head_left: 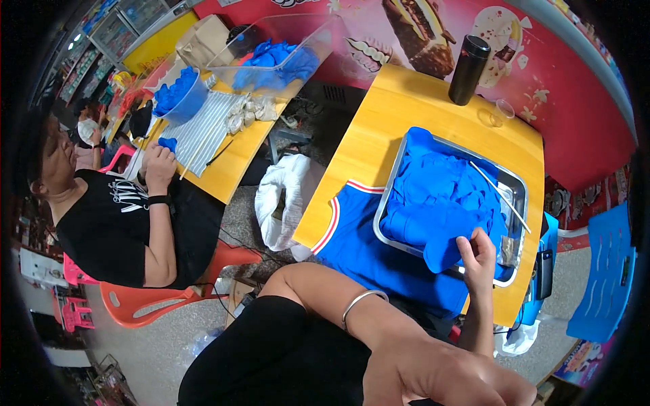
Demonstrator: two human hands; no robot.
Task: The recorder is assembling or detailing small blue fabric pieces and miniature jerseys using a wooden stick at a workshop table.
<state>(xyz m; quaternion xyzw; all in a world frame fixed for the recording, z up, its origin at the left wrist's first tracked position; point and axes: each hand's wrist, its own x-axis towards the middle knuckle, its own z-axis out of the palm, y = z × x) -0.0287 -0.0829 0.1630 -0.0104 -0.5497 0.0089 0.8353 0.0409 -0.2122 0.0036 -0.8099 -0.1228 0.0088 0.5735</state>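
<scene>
My right hand (pixel 477 254) pinches a rounded blue fabric piece (pixel 440 247) at the front of a metal tray (pixel 387 180), which holds a pile of blue fabric (pixel 433 189). A thin white stick (pixel 497 193) lies across the pile's right side. A blue garment (pixel 352 233) with red and white striped trim lies beside and under the tray on a yellow table (pixel 372 115). My left hand (pixel 447 375), with a metal bangle on its forearm, is large in the lower foreground, close to the camera; its fingers are mostly cut off by the lower edge.
A black bottle (pixel 468 68) and clear cup (pixel 500 114) stand behind the tray. At left, a seated person (pixel 101 230) in black holds blue fabric at another table with bins (pixel 179 95). A white sack (pixel 271 189) lies between tables. A blue chair (pixel 596 271) stands right.
</scene>
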